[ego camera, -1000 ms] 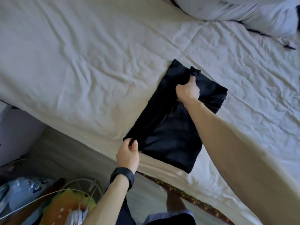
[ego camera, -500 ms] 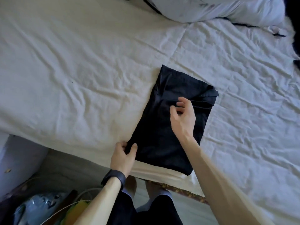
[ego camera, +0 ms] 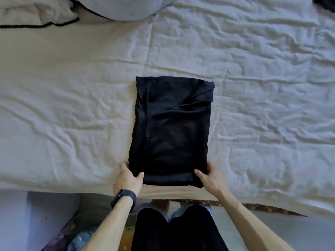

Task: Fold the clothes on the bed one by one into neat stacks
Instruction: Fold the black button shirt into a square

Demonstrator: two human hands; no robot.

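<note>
In the head view, a black folded garment (ego camera: 172,133) of smooth, faintly shiny cloth lies as a tall rectangle on the creased cream-white bed sheet (ego camera: 72,109). Its short near edge sits just inside the near side of the bed, and its long sides run away from the person. The left hand (ego camera: 127,180) holds the near left corner, with the thumb lying on top of the cloth and the fingers curled against the left edge, their tips hidden by the fold. The right hand (ego camera: 211,178) mirrors it at the near right corner, thumb on top and pointing inward, fingers wrapped round the right edge; whether they reach under the cloth cannot be told. Both hands pinch the garment, which stretches from between them toward the far side of the bed. A black band-shaped wrist device (ego camera: 124,198) sits on the left wrist. At the garment's far right corner a loose flap sticks out, and slanting creases cross its upper part; the folds hide what kind of clothing it is. At the top edge a pale grey rounded pillow (ego camera: 119,8) is cut off by the frame, and beside it runs a thin black line (ego camera: 39,25), cord or piping, hard to tell which. A dark scrap of cloth (ego camera: 326,4) is cropped at the top right corner. Below the mattress a brown-and-gold patterned trim (ego camera: 235,205) shows. The person's legs in dark trousers (ego camera: 172,230) fill the bottom centre, and blurred colourful clutter (ego camera: 79,240) lies at the lower left.
</note>
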